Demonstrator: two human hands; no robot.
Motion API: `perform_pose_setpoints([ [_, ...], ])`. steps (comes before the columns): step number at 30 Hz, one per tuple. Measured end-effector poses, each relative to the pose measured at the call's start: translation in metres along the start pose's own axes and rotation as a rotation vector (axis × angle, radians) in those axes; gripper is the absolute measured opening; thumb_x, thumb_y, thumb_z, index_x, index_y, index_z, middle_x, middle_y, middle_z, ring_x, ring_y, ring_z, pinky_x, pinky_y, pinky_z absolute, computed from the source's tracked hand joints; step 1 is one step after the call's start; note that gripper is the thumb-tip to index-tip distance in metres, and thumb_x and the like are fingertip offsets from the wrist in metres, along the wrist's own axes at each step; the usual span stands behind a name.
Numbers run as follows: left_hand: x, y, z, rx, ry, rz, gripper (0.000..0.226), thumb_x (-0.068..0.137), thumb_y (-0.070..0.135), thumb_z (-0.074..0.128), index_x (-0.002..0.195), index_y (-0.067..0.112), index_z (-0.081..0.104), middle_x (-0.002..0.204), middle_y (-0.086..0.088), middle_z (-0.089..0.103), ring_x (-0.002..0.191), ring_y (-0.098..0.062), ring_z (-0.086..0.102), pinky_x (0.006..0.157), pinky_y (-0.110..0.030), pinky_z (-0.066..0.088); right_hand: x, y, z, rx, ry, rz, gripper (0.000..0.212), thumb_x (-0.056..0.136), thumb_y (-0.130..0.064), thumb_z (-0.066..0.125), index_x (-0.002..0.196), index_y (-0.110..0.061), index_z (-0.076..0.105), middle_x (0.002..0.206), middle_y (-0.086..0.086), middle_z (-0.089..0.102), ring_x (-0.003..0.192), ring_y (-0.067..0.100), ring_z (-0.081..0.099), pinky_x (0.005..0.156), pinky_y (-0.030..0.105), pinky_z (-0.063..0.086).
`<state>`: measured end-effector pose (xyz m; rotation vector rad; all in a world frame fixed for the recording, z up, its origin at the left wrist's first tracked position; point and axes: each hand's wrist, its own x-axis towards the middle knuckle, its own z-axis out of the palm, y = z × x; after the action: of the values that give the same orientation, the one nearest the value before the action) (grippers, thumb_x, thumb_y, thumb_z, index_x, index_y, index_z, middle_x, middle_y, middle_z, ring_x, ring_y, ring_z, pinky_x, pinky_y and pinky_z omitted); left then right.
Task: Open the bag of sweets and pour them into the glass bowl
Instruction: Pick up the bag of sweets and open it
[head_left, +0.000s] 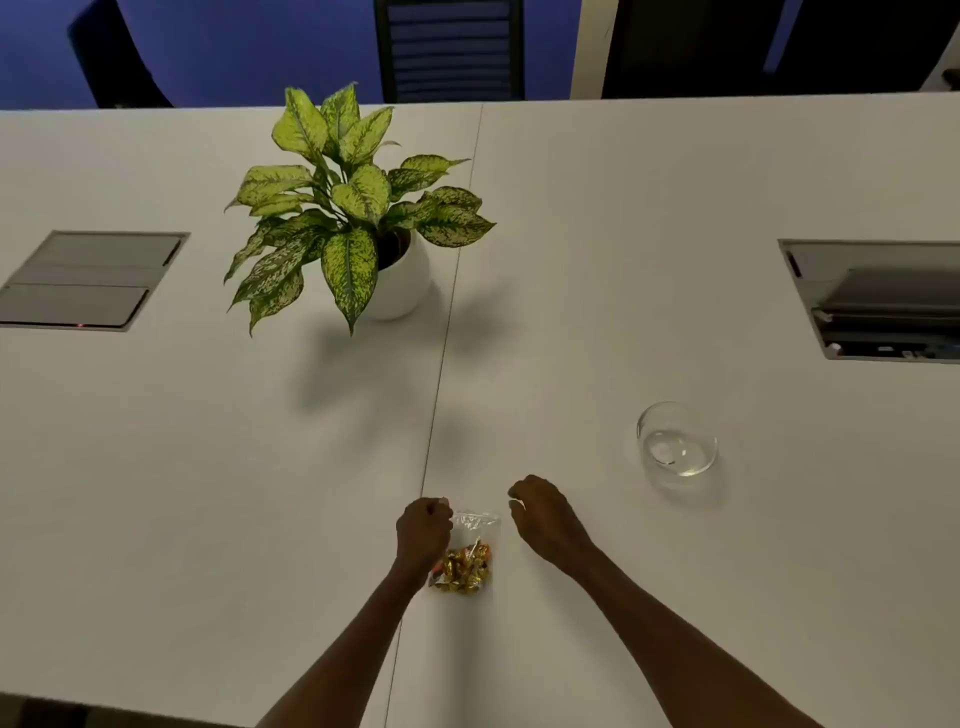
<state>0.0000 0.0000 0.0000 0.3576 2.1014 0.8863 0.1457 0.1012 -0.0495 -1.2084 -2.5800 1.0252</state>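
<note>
The clear bag of sweets (474, 525) was pinched at its top left corner by the curled left hand (423, 530) on the table (208, 467). The right hand (545, 519) was poised just beside the bag, fingers curled, nothing seen in them. The glass bowl (677, 439), seemingly empty, was set well apart to the right, so sweets could be scattered by a sharp tug or a pour begun short of it.

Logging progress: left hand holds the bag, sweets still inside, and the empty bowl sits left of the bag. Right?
No. The head view shows the bowl right of the bag, not left. The left hand holds the bag, sweets inside.
</note>
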Motion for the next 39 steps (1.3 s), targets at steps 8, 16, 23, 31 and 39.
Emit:
perform_pose_setpoints([
  [8, 0.010, -0.023, 0.006, -0.202, -0.029, -0.188, 0.031, 0.094, 0.012, 0.046, 0.070, 0.005, 0.064, 0.081, -0.021, 0.068, 0.078, -0.030, 0.064, 0.075, -0.044, 0.053, 0.015, -0.017, 0.026, 0.159, -0.141, 0.255, 0.031, 0.093, -0.016, 0.056, 0.118, 0.001, 0.061, 0.120, 0.019, 0.066, 0.112, 0.032, 0.062, 0.094, 0.039, 0.051],
  [16, 0.014, -0.034, 0.009, -0.365, -0.017, -0.288, 0.032, 0.097, 0.019, 0.051, 0.074, 0.003, 0.067, 0.081, -0.015, 0.073, 0.085, -0.031, 0.071, 0.087, -0.043, 0.056, 0.009, -0.024, 0.039, 0.216, -0.145, 0.277, 0.018, 0.087, -0.013, 0.059, 0.086, -0.001, 0.073, 0.092, 0.014, 0.074, 0.086, 0.026, 0.067, 0.075, 0.038, 0.054],
  [23, 0.000, -0.042, 0.009, -0.460, 0.025, -0.353, 0.033, 0.082, 0.033, 0.074, 0.073, 0.002, 0.074, 0.077, -0.018, 0.077, 0.073, -0.028, 0.072, 0.080, -0.039, 0.059, -0.018, -0.043, 0.033, 0.242, -0.049, 0.165, 0.014, 0.086, -0.018, 0.064, 0.087, -0.014, 0.077, 0.085, 0.004, 0.073, 0.072, 0.006, 0.055, 0.059, 0.011, 0.036],
  [31, -0.030, -0.028, 0.008, -0.678, -0.009, -0.251, 0.010, 0.080, 0.003, 0.070, 0.075, -0.004, 0.075, 0.078, -0.023, 0.073, 0.069, -0.024, 0.070, 0.073, -0.032, 0.062, -0.040, -0.044, 0.002, 0.252, -0.013, 0.082, 0.016, 0.089, -0.023, 0.064, 0.091, -0.017, 0.078, 0.086, 0.007, 0.072, 0.080, 0.012, 0.060, 0.067, 0.022, 0.041],
  [39, -0.055, 0.021, 0.042, -0.561, -0.123, 0.063, 0.020, 0.093, 0.013, 0.062, 0.083, 0.002, 0.075, 0.081, -0.019, 0.075, 0.075, -0.022, 0.071, 0.077, -0.030, 0.059, -0.058, -0.029, -0.059, 0.315, 0.174, 0.088, 0.014, 0.088, -0.024, 0.068, 0.094, -0.017, 0.078, 0.083, 0.006, 0.072, 0.077, 0.017, 0.064, 0.068, 0.033, 0.053],
])
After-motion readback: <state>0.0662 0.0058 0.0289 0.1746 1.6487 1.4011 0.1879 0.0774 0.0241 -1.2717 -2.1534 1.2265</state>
